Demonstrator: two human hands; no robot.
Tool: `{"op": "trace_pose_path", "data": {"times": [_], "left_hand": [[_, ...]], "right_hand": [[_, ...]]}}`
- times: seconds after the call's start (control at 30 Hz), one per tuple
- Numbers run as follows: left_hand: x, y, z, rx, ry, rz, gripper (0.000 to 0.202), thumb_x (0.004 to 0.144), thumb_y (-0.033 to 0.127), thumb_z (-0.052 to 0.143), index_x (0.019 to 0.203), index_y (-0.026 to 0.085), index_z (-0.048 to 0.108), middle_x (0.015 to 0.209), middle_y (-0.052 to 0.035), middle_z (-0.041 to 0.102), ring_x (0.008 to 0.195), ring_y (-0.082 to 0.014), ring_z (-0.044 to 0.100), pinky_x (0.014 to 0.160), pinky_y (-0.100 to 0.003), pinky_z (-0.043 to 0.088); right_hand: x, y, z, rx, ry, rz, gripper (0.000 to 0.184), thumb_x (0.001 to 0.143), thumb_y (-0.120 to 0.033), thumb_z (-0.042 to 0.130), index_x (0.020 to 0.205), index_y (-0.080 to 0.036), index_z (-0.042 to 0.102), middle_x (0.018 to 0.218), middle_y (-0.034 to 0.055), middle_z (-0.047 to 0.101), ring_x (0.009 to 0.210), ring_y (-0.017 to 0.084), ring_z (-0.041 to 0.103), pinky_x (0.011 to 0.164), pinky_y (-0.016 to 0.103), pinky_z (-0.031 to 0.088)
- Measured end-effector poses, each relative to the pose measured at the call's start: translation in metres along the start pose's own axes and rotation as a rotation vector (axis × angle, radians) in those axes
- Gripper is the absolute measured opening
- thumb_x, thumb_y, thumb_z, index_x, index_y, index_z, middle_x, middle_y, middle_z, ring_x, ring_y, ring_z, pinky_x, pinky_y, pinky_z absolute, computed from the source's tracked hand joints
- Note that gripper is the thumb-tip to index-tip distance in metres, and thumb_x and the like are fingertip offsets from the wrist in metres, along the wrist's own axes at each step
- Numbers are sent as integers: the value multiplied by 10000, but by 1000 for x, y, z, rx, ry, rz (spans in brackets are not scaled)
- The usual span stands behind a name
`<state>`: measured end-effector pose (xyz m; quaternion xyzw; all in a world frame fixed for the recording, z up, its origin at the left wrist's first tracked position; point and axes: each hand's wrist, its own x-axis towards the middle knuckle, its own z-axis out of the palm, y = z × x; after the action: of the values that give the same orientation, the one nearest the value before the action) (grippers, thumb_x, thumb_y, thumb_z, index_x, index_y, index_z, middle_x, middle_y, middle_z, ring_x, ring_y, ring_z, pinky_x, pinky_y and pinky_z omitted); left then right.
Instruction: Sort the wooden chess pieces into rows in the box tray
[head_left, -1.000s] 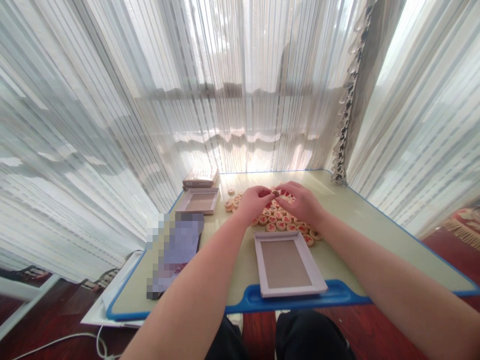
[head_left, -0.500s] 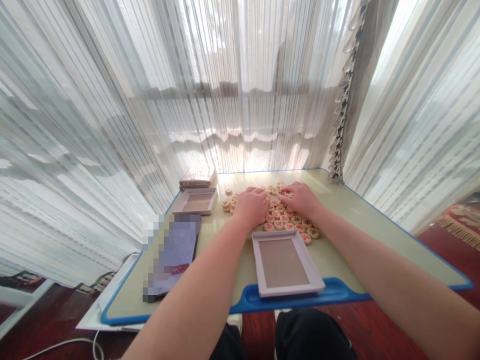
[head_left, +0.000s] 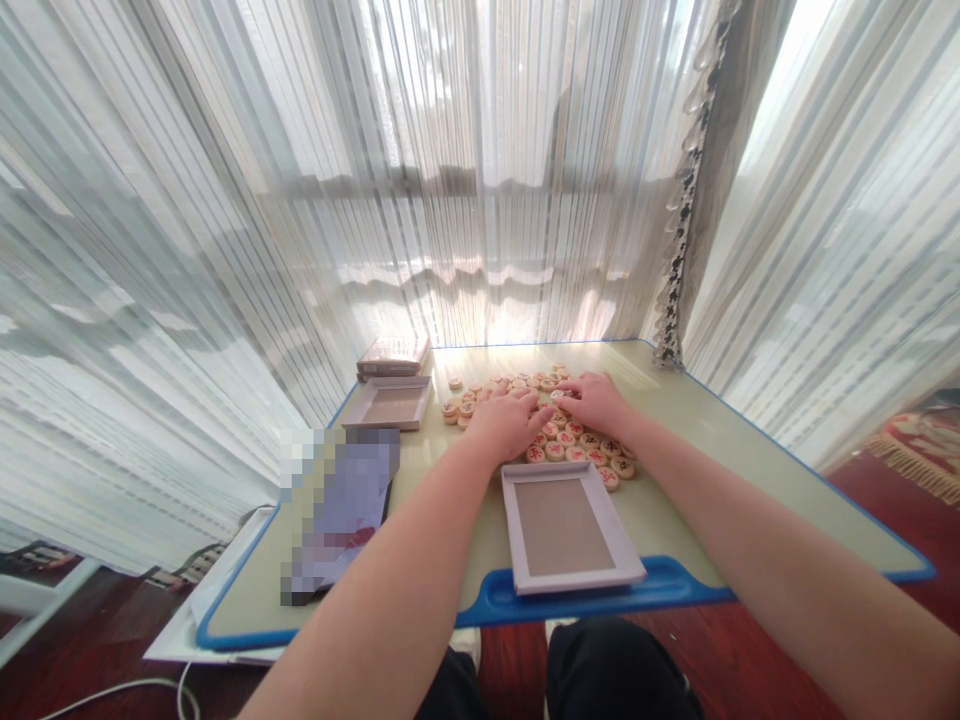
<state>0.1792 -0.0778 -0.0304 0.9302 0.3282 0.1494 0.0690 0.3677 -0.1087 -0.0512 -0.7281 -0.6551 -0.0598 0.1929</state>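
Many round wooden Chinese chess pieces (head_left: 554, 452) with red or black characters lie in a cluster on the pale table, mostly flat and close together. Over the left-middle of the cluster, my left hand (head_left: 510, 424) rests palm down with its fingers spread across the pieces. At the cluster's right side, my right hand (head_left: 598, 402) reaches in from the right, thumb and fingers apart at the pieces beneath them. Neither hand has a piece lifted. Some pieces are hidden under both hands. Just in front of the cluster sits a shallow open box tray (head_left: 566, 530).
Another shallow box tray (head_left: 393, 403) stands at the far left, with a closed box (head_left: 394, 355) behind it. A partly pixelated dark-edged device (head_left: 349, 510) lies on the left. The table (head_left: 720, 440) has a blue rim; sheer curtains (head_left: 517, 230) hang behind.
My left hand has slid slightly toward me and its fingers have spread, uncovering pieces at the back. My right hand has shifted only a little. The view has moved slightly.
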Motion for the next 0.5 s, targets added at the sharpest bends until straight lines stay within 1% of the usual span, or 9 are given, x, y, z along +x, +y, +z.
{"op": "trace_pose_path", "data": {"times": [0.13,0.23,0.37,0.5], "left_hand": [[1,0,3,-7,8,-17,470,875,544,309,1186,283,546,1333,-31,510,1331,-287,280,1079,-511,174],[1,0,3,-9,12,3,493,876,552,284,1195,278,541,1343,-36,502,1331,-297,280,1074,-524,171],[0,1,1,3,-7,8,512,878,561,250,1188,273,539,1324,-53,519,1319,-302,304,1055,-548,189],[1,2,1,-2,-23,14,507,888,549,225,1181,278,537,1307,-56,534,1327,-289,294,1057,-542,188]], "right_hand": [[0,1,3,-36,-24,5,371,848,-448,438,1065,-278,685,965,98,642,1014,258,513,924,419,338],[-1,2,5,-49,-29,-10,378,859,-445,419,1074,-276,680,1005,113,623,1025,265,497,922,429,335],[-1,0,0,-21,-8,-27,329,835,-375,466,1044,-258,690,955,111,613,985,251,507,917,404,338],[-1,-4,-7,8,25,-31,300,831,-344,465,941,-230,719,890,92,603,922,232,513,902,377,357]]}}
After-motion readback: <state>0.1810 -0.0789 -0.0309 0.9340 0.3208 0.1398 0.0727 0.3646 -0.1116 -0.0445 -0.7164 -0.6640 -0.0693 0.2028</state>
